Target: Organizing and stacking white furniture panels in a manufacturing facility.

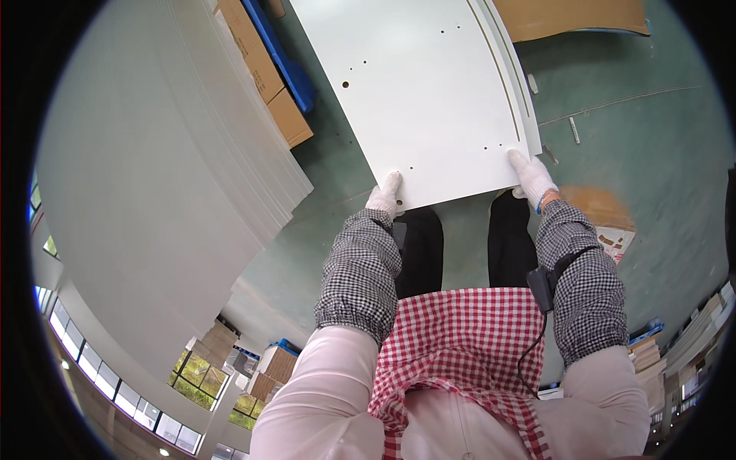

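Observation:
A large white panel [429,100] with small drilled holes and a groove along its right side stretches away in front of me. My left hand [386,192], in a white knitted glove, grips its near left corner with the thumb on top. At the near right corner my right hand [530,175], gloved the same way, holds the panel with the thumb on its face. The fingers of both hands are mostly hidden under the edge. Another white edge [527,115] shows along the right side, just beneath the top face.
Tall stacked white boards [192,153] stand on the left. Beside them lie brown cartons [264,77] and a blue piece [287,65]. A cardboard sheet [571,17] is at the far right, a carton [602,218] near my right forearm. Small scraps lie on the green floor [652,130].

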Action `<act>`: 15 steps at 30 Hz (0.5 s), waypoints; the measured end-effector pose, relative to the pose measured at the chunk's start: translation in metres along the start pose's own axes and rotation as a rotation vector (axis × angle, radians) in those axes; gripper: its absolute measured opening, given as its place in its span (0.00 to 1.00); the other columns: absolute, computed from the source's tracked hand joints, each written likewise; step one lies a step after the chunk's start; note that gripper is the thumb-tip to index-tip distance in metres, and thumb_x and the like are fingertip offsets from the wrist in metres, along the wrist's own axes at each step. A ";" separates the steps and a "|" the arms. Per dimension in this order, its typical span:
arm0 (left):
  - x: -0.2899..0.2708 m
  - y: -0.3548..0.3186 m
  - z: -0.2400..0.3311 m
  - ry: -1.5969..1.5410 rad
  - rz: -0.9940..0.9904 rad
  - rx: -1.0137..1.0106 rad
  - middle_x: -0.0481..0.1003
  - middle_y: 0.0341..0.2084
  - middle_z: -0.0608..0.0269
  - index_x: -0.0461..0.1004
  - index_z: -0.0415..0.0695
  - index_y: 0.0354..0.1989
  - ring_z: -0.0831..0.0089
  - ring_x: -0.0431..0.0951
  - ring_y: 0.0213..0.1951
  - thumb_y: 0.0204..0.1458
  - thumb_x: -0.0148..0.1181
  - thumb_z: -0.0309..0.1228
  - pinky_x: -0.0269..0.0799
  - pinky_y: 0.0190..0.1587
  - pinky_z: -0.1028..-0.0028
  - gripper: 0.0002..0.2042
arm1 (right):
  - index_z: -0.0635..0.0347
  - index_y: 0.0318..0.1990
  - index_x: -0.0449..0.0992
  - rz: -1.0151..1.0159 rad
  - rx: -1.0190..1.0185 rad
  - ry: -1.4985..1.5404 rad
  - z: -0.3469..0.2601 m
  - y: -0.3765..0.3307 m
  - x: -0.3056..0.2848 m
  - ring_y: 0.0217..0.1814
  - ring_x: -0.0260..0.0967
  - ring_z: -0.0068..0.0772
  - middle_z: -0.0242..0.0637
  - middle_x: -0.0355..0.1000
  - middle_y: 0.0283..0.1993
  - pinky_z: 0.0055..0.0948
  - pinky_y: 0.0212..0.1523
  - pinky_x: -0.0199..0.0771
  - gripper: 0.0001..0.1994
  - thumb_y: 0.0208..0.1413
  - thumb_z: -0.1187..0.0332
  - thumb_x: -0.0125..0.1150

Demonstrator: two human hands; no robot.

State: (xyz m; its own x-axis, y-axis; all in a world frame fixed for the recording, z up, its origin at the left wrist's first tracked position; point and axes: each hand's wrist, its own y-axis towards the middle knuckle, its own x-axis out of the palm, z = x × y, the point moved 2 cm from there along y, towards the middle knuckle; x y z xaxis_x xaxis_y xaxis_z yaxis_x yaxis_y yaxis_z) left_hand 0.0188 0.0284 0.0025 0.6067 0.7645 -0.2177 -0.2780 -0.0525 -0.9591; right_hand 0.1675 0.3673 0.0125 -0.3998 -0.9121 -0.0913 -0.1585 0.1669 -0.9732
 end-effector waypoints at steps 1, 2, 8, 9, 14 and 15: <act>0.003 -0.003 0.000 -0.005 0.004 0.011 0.74 0.53 0.48 0.65 0.33 0.63 0.61 0.79 0.46 0.57 0.51 0.63 0.79 0.47 0.61 0.42 | 0.69 0.59 0.68 0.000 -0.013 -0.001 -0.002 -0.002 -0.004 0.44 0.75 0.43 0.49 0.74 0.51 0.43 0.40 0.81 0.35 0.60 0.43 0.58; 0.006 -0.006 -0.001 -0.012 0.016 -0.017 0.75 0.52 0.48 0.65 0.33 0.63 0.61 0.79 0.45 0.57 0.51 0.63 0.79 0.46 0.61 0.41 | 0.69 0.60 0.68 0.013 -0.022 -0.018 -0.002 -0.004 -0.008 0.44 0.75 0.43 0.48 0.74 0.51 0.43 0.39 0.80 0.35 0.60 0.43 0.58; 0.010 -0.037 -0.004 -0.033 0.038 0.023 0.77 0.48 0.52 0.70 0.36 0.59 0.65 0.80 0.44 0.58 0.53 0.60 0.78 0.41 0.67 0.36 | 0.68 0.57 0.69 -0.023 -0.045 -0.050 -0.004 -0.007 -0.011 0.37 0.73 0.39 0.45 0.73 0.49 0.41 0.38 0.80 0.34 0.59 0.42 0.58; 0.013 -0.049 0.000 -0.031 0.045 0.026 0.77 0.48 0.52 0.70 0.36 0.59 0.65 0.80 0.44 0.58 0.53 0.60 0.78 0.41 0.67 0.36 | 0.68 0.55 0.70 -0.013 -0.046 -0.029 -0.001 -0.008 -0.011 0.34 0.71 0.37 0.44 0.73 0.47 0.40 0.36 0.80 0.33 0.59 0.42 0.58; 0.001 -0.110 0.002 -0.052 0.201 0.133 0.78 0.46 0.51 0.71 0.34 0.57 0.64 0.80 0.43 0.57 0.59 0.54 0.79 0.39 0.67 0.33 | 0.65 0.50 0.73 -0.103 -0.064 0.093 0.020 -0.017 -0.004 0.26 0.66 0.27 0.35 0.73 0.34 0.30 0.25 0.73 0.30 0.60 0.41 0.57; -0.002 -0.124 0.004 -0.034 0.258 0.106 0.78 0.46 0.51 0.71 0.34 0.56 0.65 0.81 0.42 0.56 0.60 0.54 0.79 0.38 0.67 0.33 | 0.64 0.48 0.74 -0.153 -0.093 0.124 0.021 -0.023 -0.003 0.23 0.64 0.24 0.32 0.72 0.31 0.26 0.21 0.69 0.29 0.60 0.41 0.57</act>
State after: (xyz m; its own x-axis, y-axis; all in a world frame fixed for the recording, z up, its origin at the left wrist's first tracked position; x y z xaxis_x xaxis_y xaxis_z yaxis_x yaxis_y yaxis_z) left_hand 0.0492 0.0362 0.1225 0.4811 0.7556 -0.4446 -0.4976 -0.1822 -0.8481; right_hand 0.1910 0.3588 0.0307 -0.4721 -0.8771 0.0884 -0.3065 0.0693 -0.9493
